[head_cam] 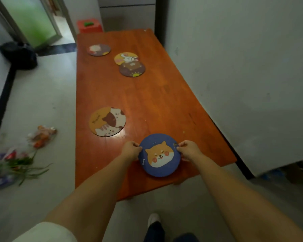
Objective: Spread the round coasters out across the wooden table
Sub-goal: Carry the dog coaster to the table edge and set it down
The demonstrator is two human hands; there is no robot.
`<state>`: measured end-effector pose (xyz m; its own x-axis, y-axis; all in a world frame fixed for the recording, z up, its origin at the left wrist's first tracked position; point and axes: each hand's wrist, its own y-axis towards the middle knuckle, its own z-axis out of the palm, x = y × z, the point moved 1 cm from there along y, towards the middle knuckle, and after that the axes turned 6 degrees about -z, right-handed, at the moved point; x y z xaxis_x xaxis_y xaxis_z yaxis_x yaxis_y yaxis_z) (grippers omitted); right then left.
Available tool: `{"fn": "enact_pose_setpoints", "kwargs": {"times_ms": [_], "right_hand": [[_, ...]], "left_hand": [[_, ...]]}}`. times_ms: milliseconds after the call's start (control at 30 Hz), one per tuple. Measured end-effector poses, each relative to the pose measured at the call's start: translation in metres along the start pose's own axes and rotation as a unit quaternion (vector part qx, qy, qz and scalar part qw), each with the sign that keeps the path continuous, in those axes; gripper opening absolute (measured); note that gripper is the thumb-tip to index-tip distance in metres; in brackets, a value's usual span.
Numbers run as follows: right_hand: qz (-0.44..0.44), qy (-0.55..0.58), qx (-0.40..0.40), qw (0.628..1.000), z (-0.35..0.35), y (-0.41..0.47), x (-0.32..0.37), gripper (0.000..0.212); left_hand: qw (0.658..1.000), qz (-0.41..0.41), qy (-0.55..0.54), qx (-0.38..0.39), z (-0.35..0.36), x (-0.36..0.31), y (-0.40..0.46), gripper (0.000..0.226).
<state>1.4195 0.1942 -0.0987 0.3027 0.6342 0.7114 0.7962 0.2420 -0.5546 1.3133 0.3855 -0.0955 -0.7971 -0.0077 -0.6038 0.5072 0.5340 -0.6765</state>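
Blue dog coaster sits between both hands — left hand pinching its 9 o'clock edge, right hand its 3 o'clock, near the wooden table edge.

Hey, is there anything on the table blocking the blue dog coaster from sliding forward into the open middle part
Nothing visible does. Both the left hand and right hand grip the blue dog coaster by its edges, and the wooden table ahead is bare. The cat coaster lies off to the left.
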Motion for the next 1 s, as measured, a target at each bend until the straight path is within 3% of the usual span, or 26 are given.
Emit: {"fn": "enact_pose_setpoints", "kwargs": {"times_ms": [200,433,567,667,733,800,867,1000], "right_hand": [[-0.018,-0.107,0.066,0.992,0.027,0.02,0.003,0.032],[-0.071,-0.263,0.079,0.959,0.02,0.034,0.004,0.035],[-0.111,-0.345,0.085,0.928,0.013,0.033,0.003,0.023],[-0.104,-0.323,0.088,0.937,0.003,0.036,0.002,0.025],[-0.09,-0.264,0.083,0.957,-0.008,0.038,0.004,0.022],[-0.077,-0.201,0.06,0.975,-0.025,0.039,0.007,0.024],[-0.071,-0.15,0.032,0.986,-0.048,0.042,0.013,0.022],[-0.084,-0.117,-0.024,0.989,-0.106,0.051,0.02,0.015]], "left_hand": [[0.998,-0.021,0.042,-0.036,-0.012,0.022,0.015,0.045],[0.99,0.001,0.112,-0.088,0.006,0.024,0.019,0.039],[0.98,-0.004,0.174,-0.096,0.011,0.013,0.014,0.013],[0.978,-0.023,0.175,-0.114,0.011,0.005,0.013,0.049],[0.982,-0.029,0.143,-0.116,0.01,0.0,0.015,0.056],[0.989,-0.021,0.106,-0.106,0.008,-0.007,0.018,0.051],[0.992,0.019,0.074,-0.096,0.013,-0.023,0.017,0.022],[0.988,0.088,0.079,-0.1,0.041,-0.079,0.013,0.026]]}}
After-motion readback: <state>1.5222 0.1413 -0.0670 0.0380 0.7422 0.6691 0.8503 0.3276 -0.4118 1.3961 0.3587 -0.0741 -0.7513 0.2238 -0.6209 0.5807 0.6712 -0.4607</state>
